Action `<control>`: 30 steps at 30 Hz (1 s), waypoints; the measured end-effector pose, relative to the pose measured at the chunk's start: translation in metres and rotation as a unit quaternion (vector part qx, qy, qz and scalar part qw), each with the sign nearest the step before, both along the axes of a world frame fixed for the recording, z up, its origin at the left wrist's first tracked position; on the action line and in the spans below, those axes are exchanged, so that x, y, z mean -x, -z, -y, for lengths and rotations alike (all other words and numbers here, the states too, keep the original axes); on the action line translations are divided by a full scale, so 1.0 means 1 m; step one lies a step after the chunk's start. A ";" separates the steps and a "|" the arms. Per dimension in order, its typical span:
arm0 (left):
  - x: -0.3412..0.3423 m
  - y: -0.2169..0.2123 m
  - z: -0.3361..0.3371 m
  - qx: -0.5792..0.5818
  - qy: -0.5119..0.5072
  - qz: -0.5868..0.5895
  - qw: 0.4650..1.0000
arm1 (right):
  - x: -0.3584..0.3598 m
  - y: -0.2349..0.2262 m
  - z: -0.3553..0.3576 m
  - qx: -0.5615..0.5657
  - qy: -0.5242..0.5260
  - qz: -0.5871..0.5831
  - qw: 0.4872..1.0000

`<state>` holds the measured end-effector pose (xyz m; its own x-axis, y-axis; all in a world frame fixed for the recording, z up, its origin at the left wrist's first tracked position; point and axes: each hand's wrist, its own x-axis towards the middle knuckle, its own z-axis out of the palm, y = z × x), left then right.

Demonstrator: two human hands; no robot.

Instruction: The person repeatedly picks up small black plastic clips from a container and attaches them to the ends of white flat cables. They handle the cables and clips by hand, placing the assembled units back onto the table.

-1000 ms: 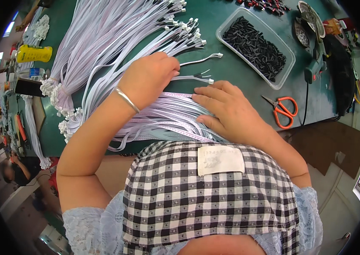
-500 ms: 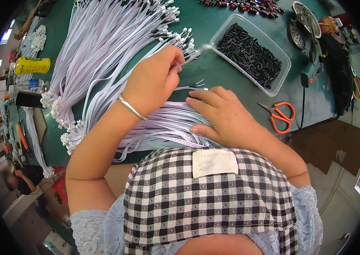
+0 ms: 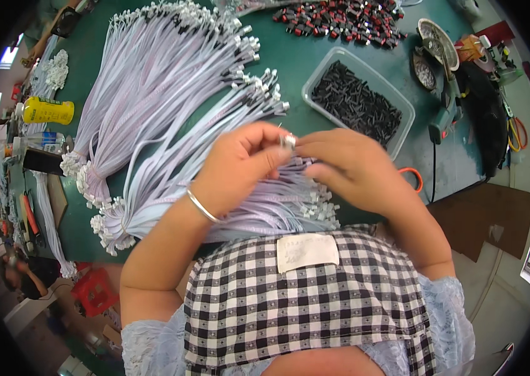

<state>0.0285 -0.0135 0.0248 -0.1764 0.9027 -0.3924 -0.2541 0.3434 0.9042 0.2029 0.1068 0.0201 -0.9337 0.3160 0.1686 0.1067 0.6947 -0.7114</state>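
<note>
My left hand [image 3: 246, 160], with a metal bangle at its wrist, pinches a small whitish cable connector [image 3: 288, 141] between thumb and fingers. Close against it on the right is my right hand [image 3: 353, 163]. Its fingers are bent and pressed together by the connector, slightly blurred, and what lies in them is hidden. Under both hands spreads a bundle of flat white cables [image 3: 265, 210] with white end plugs. Beyond my left hand, a larger bundle of such cables [image 3: 158, 81] fans out, its far ends showing white plugs and black sleeves.
A clear plastic box [image 3: 406, 125] of short black tubes stands right of the bundles. Red-and-black small parts [image 3: 346, 22] are heaped at the back. Orange scissors handles [image 3: 418, 178] show past my right hand. A soldering iron [image 3: 443, 119], yellow bottle [image 3: 47, 111] and black phone-like slab [image 3: 41, 161] lie outward.
My hands have come together at the connector; the left moved nearer and slightly right, the right lifted off the near cables. The view shifted, showing more of the table's far side.
</note>
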 end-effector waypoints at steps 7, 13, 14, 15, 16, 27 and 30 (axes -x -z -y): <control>0.002 0.022 0.001 0.039 0.032 0.073 0.996 | -0.007 0.016 -0.066 -0.201 0.164 0.066 0.964; 0.006 0.024 0.001 0.030 0.039 0.097 0.994 | -0.005 0.021 -0.073 -0.218 0.136 0.133 0.957; 0.006 0.025 0.002 0.032 0.040 0.095 0.994 | -0.005 0.021 -0.073 -0.214 0.141 0.137 0.957; 0.006 0.026 0.002 0.034 0.042 0.091 0.994 | -0.005 0.019 -0.072 -0.209 0.148 0.145 0.956; 0.006 0.027 0.003 0.037 0.044 0.087 0.995 | -0.005 0.017 -0.071 -0.203 0.156 0.153 0.954; 0.004 0.025 0.005 0.022 0.040 0.075 0.996 | -0.008 0.018 -0.075 -0.256 0.156 0.100 0.949; 0.004 0.023 0.004 0.036 0.046 0.063 0.996 | -0.010 0.018 -0.073 -0.256 0.146 0.119 0.948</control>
